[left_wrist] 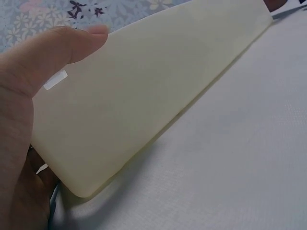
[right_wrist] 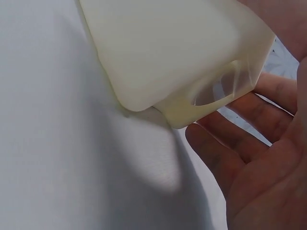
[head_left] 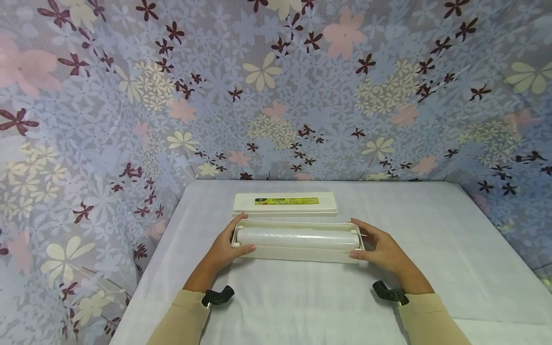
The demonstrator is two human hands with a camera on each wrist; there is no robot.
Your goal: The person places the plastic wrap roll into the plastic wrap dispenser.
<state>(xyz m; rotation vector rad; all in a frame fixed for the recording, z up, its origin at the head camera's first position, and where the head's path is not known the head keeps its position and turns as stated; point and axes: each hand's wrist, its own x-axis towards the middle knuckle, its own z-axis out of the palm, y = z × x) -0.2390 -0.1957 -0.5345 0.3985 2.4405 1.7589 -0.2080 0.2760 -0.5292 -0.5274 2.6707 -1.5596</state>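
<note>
A long cream plastic cling film box is held level between my hands, its open top facing up. Inside lies a wrapped roll of clear cling film. My left hand grips the left end, thumb on the front wall and fingers around behind. At the other end my right hand holds the box the same way. The right wrist view shows an oval cutout in the end wall and a shadow under that end. Behind the box lies its cream lid, with a yellow-green label.
White cloth covers the table. A floral curtain hangs along the back and left, and another stretch of it borders the right side. Black wrist mounts sit at both sleeve cuffs.
</note>
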